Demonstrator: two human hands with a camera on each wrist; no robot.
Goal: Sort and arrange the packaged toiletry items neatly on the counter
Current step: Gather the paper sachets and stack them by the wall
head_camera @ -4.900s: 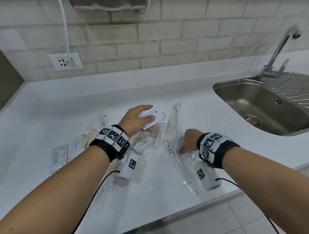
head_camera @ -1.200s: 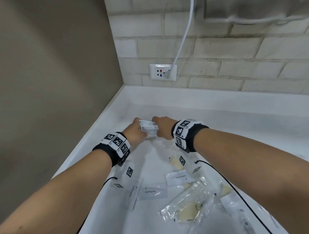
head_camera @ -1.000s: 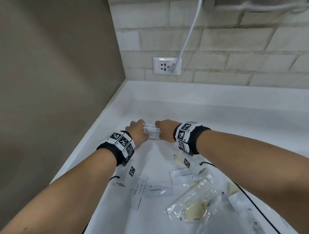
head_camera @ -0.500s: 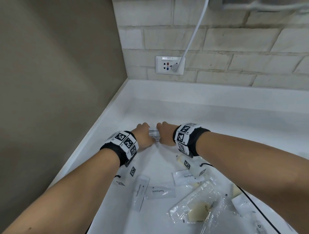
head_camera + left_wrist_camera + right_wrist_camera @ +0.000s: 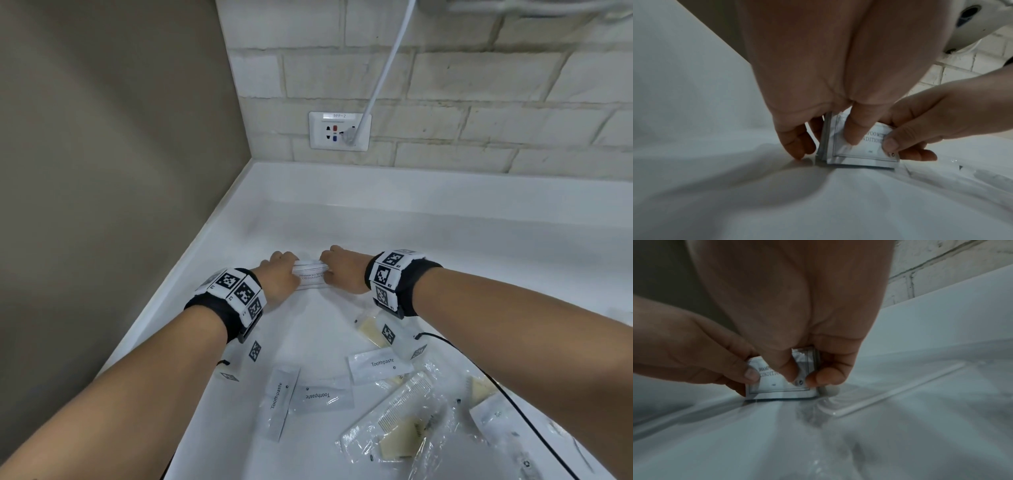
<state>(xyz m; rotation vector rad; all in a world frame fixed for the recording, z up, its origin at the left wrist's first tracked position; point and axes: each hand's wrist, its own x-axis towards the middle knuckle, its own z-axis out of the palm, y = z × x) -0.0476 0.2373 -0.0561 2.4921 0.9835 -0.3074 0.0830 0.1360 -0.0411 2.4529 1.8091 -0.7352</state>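
A small stack of white shampoo-and-conditioner sachets (image 5: 310, 275) (image 5: 860, 149) (image 5: 780, 386) stands on its lower edge on the white counter (image 5: 445, 246), near the left wall. My left hand (image 5: 279, 277) (image 5: 828, 139) pinches its left end, thumb in front and fingers behind. My right hand (image 5: 342, 272) (image 5: 797, 378) pinches the right end the same way. Nearer to me lie three white toothpaste sachets (image 5: 320, 397), (image 5: 281, 402), (image 5: 378, 365) and clear bags with combs (image 5: 400, 421).
A beige wall (image 5: 102, 171) bounds the counter on the left and a brick wall with a socket (image 5: 339, 131) and a white cable (image 5: 387, 68) stands behind. Black wrist cables (image 5: 507, 394) trail over the packets at the lower right.
My view turned from the sink side to the left corner. Both hands came together on the sachet stack and lowered it until its edge met the counter.
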